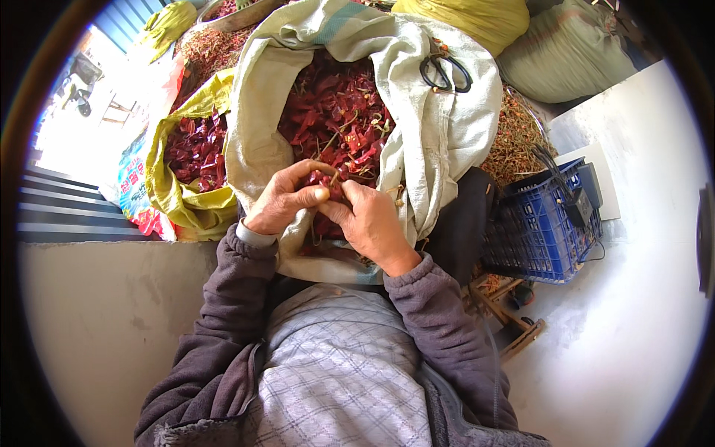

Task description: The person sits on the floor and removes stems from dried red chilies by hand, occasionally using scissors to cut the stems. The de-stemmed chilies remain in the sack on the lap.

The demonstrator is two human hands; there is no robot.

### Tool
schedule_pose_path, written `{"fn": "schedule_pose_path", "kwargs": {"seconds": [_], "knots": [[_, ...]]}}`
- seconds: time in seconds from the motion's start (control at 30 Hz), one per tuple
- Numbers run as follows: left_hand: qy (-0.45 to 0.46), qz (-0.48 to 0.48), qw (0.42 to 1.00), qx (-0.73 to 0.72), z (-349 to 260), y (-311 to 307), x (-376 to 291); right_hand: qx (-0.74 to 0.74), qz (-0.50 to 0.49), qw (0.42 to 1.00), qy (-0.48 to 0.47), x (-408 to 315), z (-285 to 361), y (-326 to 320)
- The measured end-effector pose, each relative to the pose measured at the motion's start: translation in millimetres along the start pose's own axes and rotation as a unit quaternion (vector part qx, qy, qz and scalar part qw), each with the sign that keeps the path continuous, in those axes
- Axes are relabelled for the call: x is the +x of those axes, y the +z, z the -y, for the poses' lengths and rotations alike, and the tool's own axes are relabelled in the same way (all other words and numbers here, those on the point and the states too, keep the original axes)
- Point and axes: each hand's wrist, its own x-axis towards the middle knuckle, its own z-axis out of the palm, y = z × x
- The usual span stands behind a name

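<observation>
A large white woven sack [254, 123] with rolled-down sides stands before me, holding dark red dried chili pods [335, 112] with some stems. Over its near part, my left hand [290, 195] and my right hand [371, 223] meet, pinching a small dark red dried pod [321, 179] with a brownish stem between their fingertips. The fingers hide part of the pod. Black-handled scissors [446, 72] lie on the sack's folded cloth at the upper right; their blades are largely hidden.
A yellow woven sack [162, 184] of red pods stands at the left. Stems and orange-red bits lie in a heap [514, 139] on the right, by a blue plastic crate [536, 240] and a wooden stool [519, 335]. Full sacks [564, 56] stand behind; a metal basin [240, 19] is at the upper left.
</observation>
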Motion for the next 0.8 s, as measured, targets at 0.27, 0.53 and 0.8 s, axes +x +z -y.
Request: {"fn": "schedule_pose_path", "kwargs": {"seconds": [0.27,0.53,0.8], "knots": [[0.032,0.007,0.974,0.223,-17,11,-12,0.031,0.057,0.997,0.034,-11,2,-22],[0.085,0.086,0.937,0.329,-24,18,-16,0.032,0.11,0.993,-0.007,-12,2,-24],[0.101,0.082,0.924,0.361,-23,25,-13,-0.167,0.013,0.967,-0.192,-5,5,-25]]}}
